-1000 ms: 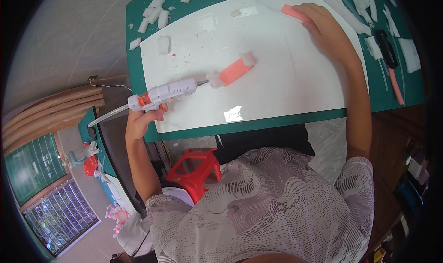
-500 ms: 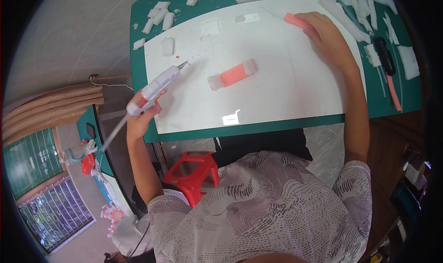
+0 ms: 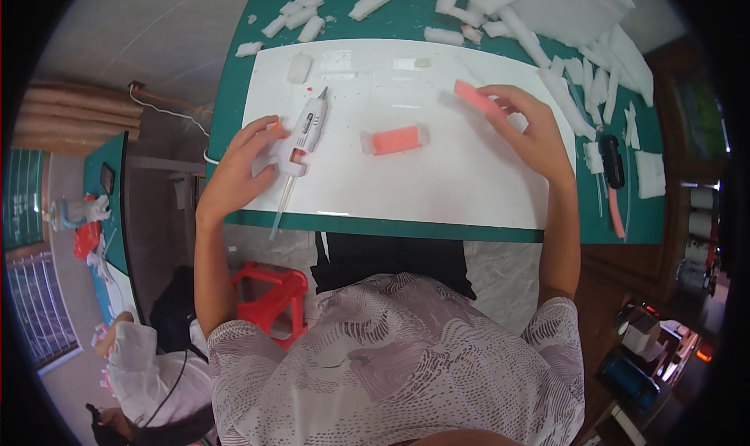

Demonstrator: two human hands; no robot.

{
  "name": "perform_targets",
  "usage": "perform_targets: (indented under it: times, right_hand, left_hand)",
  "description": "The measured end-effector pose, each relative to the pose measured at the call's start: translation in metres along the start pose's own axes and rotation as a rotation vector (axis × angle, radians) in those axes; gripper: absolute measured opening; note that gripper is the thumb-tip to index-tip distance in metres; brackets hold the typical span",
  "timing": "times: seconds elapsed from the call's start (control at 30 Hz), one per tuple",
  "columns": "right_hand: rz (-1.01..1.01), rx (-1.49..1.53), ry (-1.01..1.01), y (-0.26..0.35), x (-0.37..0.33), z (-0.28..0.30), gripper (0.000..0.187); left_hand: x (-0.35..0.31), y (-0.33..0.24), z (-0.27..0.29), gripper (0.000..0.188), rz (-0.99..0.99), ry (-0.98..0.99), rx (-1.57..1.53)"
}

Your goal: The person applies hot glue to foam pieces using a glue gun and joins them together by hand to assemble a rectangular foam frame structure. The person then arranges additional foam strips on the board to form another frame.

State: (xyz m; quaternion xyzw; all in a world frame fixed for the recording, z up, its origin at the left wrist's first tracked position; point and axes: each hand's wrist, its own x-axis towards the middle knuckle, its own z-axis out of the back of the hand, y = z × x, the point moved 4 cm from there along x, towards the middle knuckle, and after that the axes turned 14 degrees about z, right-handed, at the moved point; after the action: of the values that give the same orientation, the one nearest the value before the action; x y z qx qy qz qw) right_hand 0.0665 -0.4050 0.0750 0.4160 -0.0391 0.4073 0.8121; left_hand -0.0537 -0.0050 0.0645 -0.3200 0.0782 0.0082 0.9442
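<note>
A white hot glue gun rests on the white board, its nozzle pointing away and a clear glue stick poking out behind. My left hand is open just left of it, fingers and thumb spread; a small orange part shows by the fingertips. Between the thumb and fingers of my right hand is a pink foam strip, held above the board. Mid-board lies a pink foam block with a whitish piece at each end.
White foam pieces litter the green table at the back left, with more foam strips at the back right. A black-handled tool and a pink strip lie far right. A red stool stands below; another person sits left.
The glue gun has gone from my left hand's grip to the board, and that hand has opened. My right hand has brought the pink strip inward, nearer the block.
</note>
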Motion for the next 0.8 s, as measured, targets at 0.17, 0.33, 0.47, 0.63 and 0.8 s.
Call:
perform_targets:
  times: [0.17, 0.33, 0.47, 0.63, 0.8]
  right_hand:
    - [0.079, 0.000, 0.104, 0.040, 0.009, -0.013, 0.033]
    - [0.281, -0.024, 0.217, 0.065, 0.031, -0.038, 0.037]
    - [0.341, -0.031, 0.240, 0.072, 0.043, -0.050, 0.038]
    - [0.344, -0.053, 0.241, 0.072, 0.040, -0.059, 0.037]
    - [0.355, -0.054, 0.245, 0.071, 0.038, -0.065, 0.037]
  left_hand:
    - [-0.024, -0.045, -0.010, 0.049, -0.102, -0.282, 0.021]
    - [-0.020, -0.082, -0.063, 0.062, -0.023, -0.243, -0.316]
    - [0.002, -0.086, -0.083, 0.071, -0.015, -0.324, -0.414]
    - [0.013, -0.078, -0.094, 0.067, 0.009, -0.250, -0.477]
    - [0.015, -0.074, -0.097, 0.063, -0.017, -0.271, -0.437]
